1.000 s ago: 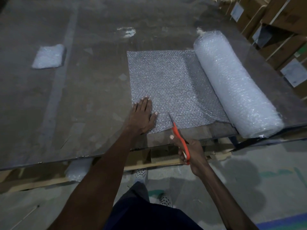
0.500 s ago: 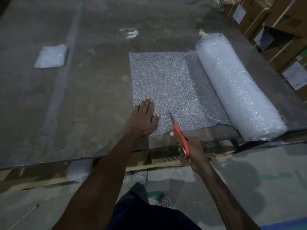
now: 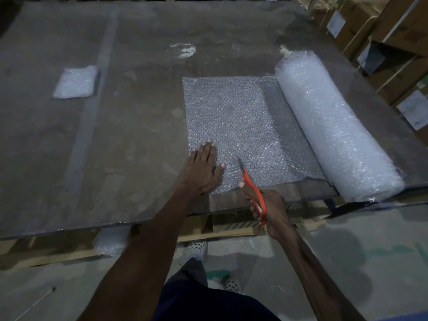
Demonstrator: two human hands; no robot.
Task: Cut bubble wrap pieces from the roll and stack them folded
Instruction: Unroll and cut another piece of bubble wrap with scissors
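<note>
R hand (image 3: 268,209) gripping orange scissors (image 3: 253,193), blades at near edge of unrolled sheet (image 3: 240,126); L hand (image 3: 201,167) flat, fingers straight, pressing sheet's near-left corner. Roll (image 3: 333,135) along table's (image 3: 139,112) right edge; folded piece (image 3: 75,82) far left w/ bare tabletop between; boxes (image 3: 398,42) beyond.

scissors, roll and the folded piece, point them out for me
scissors (image 3: 254,190), head view, on the orange handle above the right hand's fingers
roll (image 3: 333,126), head view, on the middle of its wound body
folded piece (image 3: 75,82), head view, on the centre of its top face
</note>
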